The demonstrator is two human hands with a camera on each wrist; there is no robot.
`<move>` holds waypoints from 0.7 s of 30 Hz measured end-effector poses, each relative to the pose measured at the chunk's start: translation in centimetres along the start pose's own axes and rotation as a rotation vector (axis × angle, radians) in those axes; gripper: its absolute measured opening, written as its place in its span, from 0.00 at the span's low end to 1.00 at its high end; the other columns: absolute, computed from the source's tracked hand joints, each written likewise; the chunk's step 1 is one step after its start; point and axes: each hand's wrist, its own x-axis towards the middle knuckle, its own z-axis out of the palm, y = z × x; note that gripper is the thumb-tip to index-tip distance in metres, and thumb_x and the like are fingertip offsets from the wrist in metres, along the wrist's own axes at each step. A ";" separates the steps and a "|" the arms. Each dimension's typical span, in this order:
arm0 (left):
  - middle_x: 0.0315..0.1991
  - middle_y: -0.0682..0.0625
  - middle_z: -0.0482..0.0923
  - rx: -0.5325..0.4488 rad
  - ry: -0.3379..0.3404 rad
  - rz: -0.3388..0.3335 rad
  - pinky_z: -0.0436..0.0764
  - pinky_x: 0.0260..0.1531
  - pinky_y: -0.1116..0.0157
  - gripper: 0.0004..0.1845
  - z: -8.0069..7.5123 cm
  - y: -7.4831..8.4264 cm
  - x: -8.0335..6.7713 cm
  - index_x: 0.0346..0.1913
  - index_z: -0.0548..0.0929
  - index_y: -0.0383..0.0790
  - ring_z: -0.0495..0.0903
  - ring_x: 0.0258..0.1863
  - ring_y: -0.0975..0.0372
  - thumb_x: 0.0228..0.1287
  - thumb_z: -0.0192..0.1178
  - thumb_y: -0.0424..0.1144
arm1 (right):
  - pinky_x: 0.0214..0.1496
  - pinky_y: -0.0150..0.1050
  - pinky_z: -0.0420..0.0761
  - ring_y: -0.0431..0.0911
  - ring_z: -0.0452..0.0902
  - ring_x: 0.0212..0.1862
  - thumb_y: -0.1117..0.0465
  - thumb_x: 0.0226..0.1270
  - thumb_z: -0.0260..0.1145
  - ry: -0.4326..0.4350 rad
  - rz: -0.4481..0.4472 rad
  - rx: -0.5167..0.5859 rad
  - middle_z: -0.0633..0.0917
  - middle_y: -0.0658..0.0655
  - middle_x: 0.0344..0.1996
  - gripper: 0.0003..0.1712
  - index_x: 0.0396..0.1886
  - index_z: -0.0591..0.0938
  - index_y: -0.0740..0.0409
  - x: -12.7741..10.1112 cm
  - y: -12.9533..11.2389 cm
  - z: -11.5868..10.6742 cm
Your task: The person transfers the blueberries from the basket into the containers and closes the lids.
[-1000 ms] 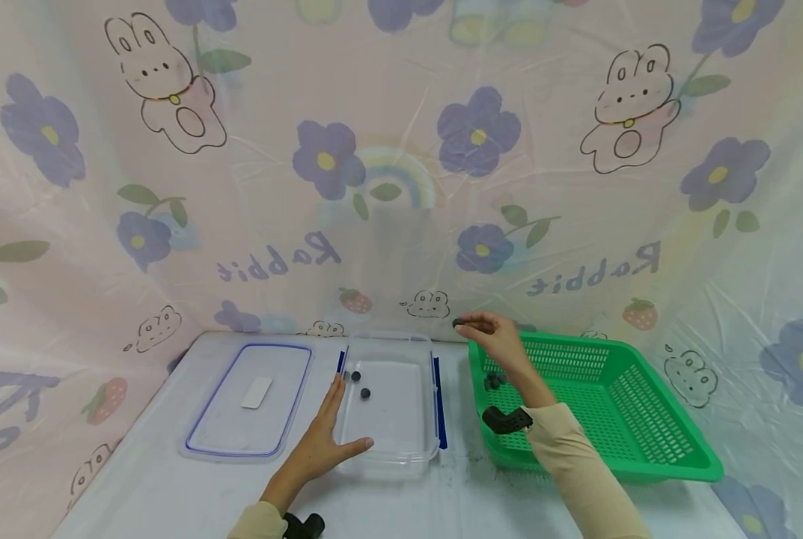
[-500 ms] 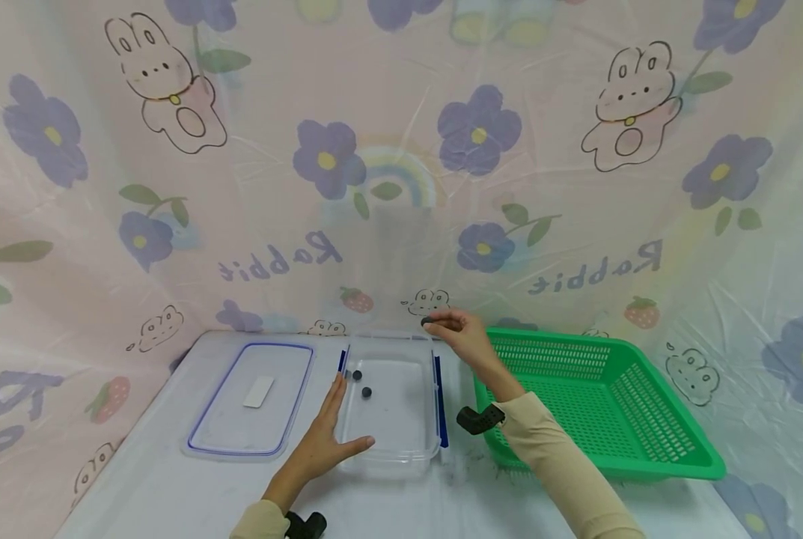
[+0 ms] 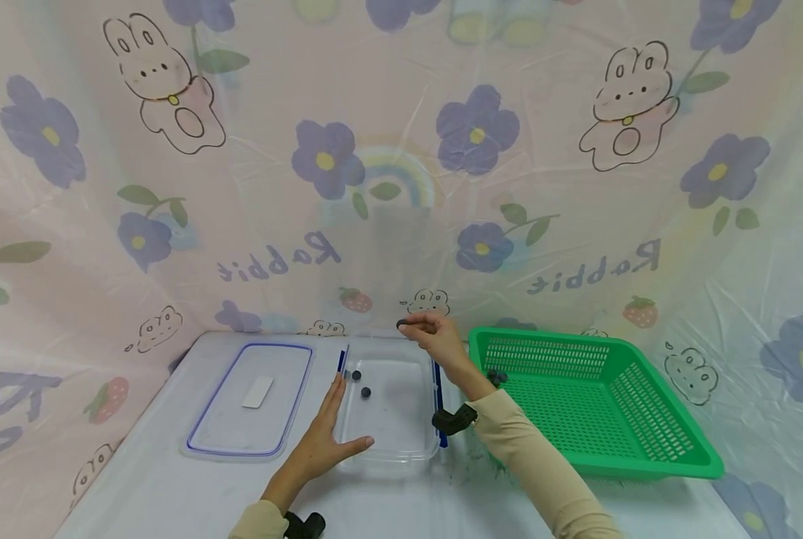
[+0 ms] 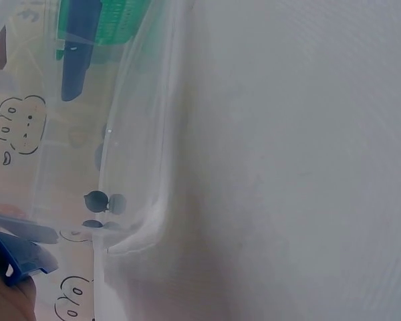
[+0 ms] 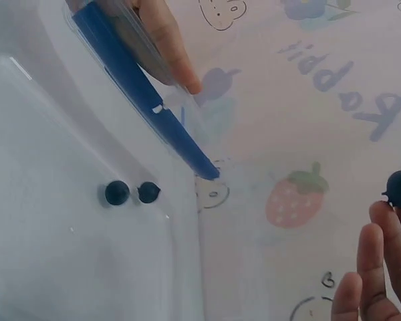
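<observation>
Blueberry (image 3: 402, 324): being pinched by right hand (image 3: 435, 335) above clear container (image 3: 423, 453), poised for dropping.
Left hand (image 3: 323, 442): lying flat, fingers relaxed, steadying the container's rim.

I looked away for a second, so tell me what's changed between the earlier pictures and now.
The right hand, still pinching a blueberry, has carried it leftward from above the green basket to over the far edge of the clear container. The left hand stays flat against the container's left side; the two blueberries inside and the lid haven't moved.
</observation>
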 end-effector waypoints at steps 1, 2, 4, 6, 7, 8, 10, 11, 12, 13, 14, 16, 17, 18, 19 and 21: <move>0.78 0.44 0.33 0.001 -0.002 -0.003 0.51 0.64 0.37 0.60 0.0 0.0 0.0 0.78 0.41 0.39 0.38 0.74 0.45 0.53 0.73 0.49 | 0.41 0.40 0.77 0.54 0.78 0.45 0.57 0.63 0.70 -0.002 0.003 0.008 0.85 0.53 0.38 0.16 0.47 0.84 0.60 0.1 0.1 0.2; 0.78 0.44 0.33 0.002 -0.001 -0.003 0.51 0.64 0.36 0.60 0.0 0.0 0.0 0.78 0.41 0.39 0.39 0.74 0.45 0.53 0.73 0.49 | 0.42 0.40 0.77 0.53 0.78 0.44 0.57 0.63 0.70 -0.003 0.008 0.010 0.85 0.53 0.38 0.16 0.47 0.84 0.60 0.1 0.2 0.5; 0.78 0.45 0.34 0.005 0.001 -0.004 0.52 0.64 0.36 0.60 0.1 0.0 0.0 0.78 0.42 0.38 0.39 0.74 0.44 0.52 0.73 0.49 | 0.42 0.41 0.77 0.51 0.78 0.43 0.57 0.64 0.70 -0.008 0.022 0.016 0.85 0.52 0.38 0.16 0.48 0.84 0.61 0.3 0.5 1.0; 0.78 0.45 0.34 0.003 0.002 -0.006 0.52 0.63 0.36 0.60 0.1 0.0 0.1 0.78 0.42 0.38 0.39 0.74 0.44 0.52 0.74 0.49 | 0.42 0.40 0.77 0.49 0.78 0.42 0.56 0.64 0.70 -0.009 0.024 0.018 0.85 0.53 0.38 0.17 0.49 0.83 0.61 0.5 0.8 1.5; 0.78 0.46 0.34 0.002 0.002 -0.008 0.52 0.64 0.36 0.60 0.1 0.0 0.1 0.78 0.43 0.39 0.39 0.74 0.45 0.52 0.74 0.49 | 0.42 0.39 0.77 0.47 0.78 0.41 0.57 0.64 0.70 -0.011 0.022 0.019 0.85 0.53 0.39 0.18 0.49 0.83 0.62 0.7 1.0 1.7; 0.78 0.46 0.34 0.001 0.002 -0.006 0.52 0.64 0.36 0.60 0.1 0.0 0.1 0.78 0.43 0.38 0.39 0.74 0.45 0.52 0.73 0.49 | 0.40 0.38 0.77 0.47 0.78 0.40 0.57 0.64 0.70 -0.012 0.022 0.019 0.85 0.53 0.39 0.18 0.49 0.83 0.63 0.8 1.1 2.0; 0.78 0.46 0.34 -0.002 0.000 -0.005 0.51 0.64 0.36 0.60 0.1 0.0 0.1 0.78 0.43 0.39 0.38 0.74 0.45 0.53 0.73 0.49 | 0.38 0.36 0.76 0.48 0.77 0.41 0.58 0.64 0.69 -0.023 0.017 0.024 0.84 0.55 0.39 0.18 0.50 0.82 0.65 1.0 1.4 2.3; 0.78 0.46 0.34 -0.003 -0.001 -0.005 0.51 0.64 0.36 0.60 0.1 0.0 0.1 0.78 0.42 0.39 0.38 0.74 0.45 0.53 0.73 0.49 | 0.38 0.36 0.76 0.49 0.77 0.41 0.59 0.65 0.69 -0.035 0.019 0.026 0.84 0.57 0.40 0.18 0.50 0.82 0.66 1.0 1.4 2.5; 0.78 0.46 0.34 -0.005 -0.001 -0.005 0.51 0.64 0.36 0.60 0.1 0.0 0.1 0.78 0.42 0.39 0.38 0.74 0.45 0.53 0.73 0.49 | 0.38 0.35 0.75 0.50 0.77 0.41 0.60 0.66 0.68 -0.044 0.019 0.031 0.84 0.57 0.40 0.18 0.50 0.81 0.68 0.9 1.1 2.7; 0.78 0.46 0.34 -0.006 -0.002 -0.006 0.51 0.64 0.36 0.60 0.1 0.0 0.1 0.78 0.42 0.39 0.38 0.74 0.45 0.53 0.73 0.49 | 0.38 0.35 0.75 0.54 0.77 0.43 0.61 0.66 0.67 -0.058 0.024 0.035 0.84 0.58 0.40 0.18 0.50 0.81 0.69 0.7 0.7 2.8; 0.78 0.47 0.34 -0.006 -0.001 -0.007 0.51 0.64 0.36 0.60 0.1 0.0 0.1 0.78 0.42 0.39 0.38 0.74 0.45 0.53 0.73 0.49 | 0.38 0.35 0.75 0.54 0.77 0.43 0.61 0.66 0.67 -0.062 0.033 0.036 0.84 0.57 0.40 0.18 0.50 0.80 0.69 0.8 0.8 3.0; 0.78 0.46 0.34 -0.011 -0.001 -0.006 0.51 0.64 0.36 0.60 0.1 -0.1 0.0 0.78 0.42 0.40 0.38 0.74 0.45 0.52 0.73 0.50 | 0.39 0.35 0.75 0.53 0.78 0.44 0.60 0.66 0.68 -0.060 0.057 0.044 0.84 0.56 0.39 0.18 0.50 0.81 0.67 0.9 1.1 3.4; 0.78 0.46 0.34 -0.013 -0.002 -0.008 0.51 0.64 0.36 0.60 0.0 -0.1 0.0 0.78 0.42 0.40 0.38 0.74 0.46 0.52 0.73 0.50 | 0.39 0.35 0.76 0.53 0.78 0.44 0.60 0.65 0.68 -0.054 0.069 0.049 0.84 0.55 0.39 0.17 0.49 0.81 0.66 1.0 1.3 3.7; 0.78 0.47 0.34 -0.016 -0.003 -0.008 0.51 0.64 0.36 0.60 0.0 -0.1 0.0 0.78 0.42 0.40 0.38 0.74 0.46 0.53 0.73 0.50 | 0.39 0.35 0.76 0.51 0.78 0.43 0.59 0.64 0.69 -0.042 0.082 0.055 0.85 0.53 0.38 0.17 0.48 0.82 0.65 1.1 1.4 3.9; 0.78 0.46 0.34 -0.016 -0.002 -0.007 0.51 0.64 0.36 0.60 0.0 -0.1 0.0 0.78 0.42 0.40 0.38 0.74 0.46 0.53 0.73 0.49 | 0.40 0.36 0.77 0.50 0.79 0.43 0.58 0.63 0.70 -0.032 0.097 0.059 0.85 0.52 0.38 0.17 0.47 0.83 0.63 1.4 2.1 4.1; 0.78 0.46 0.34 -0.019 0.000 -0.004 0.51 0.64 0.36 0.60 0.0 -0.2 0.1 0.78 0.42 0.40 0.39 0.74 0.45 0.52 0.73 0.49 | 0.40 0.37 0.77 0.46 0.79 0.42 0.57 0.62 0.71 -0.013 0.119 0.068 0.85 0.52 0.38 0.16 0.46 0.84 0.60 1.8 2.8 4.5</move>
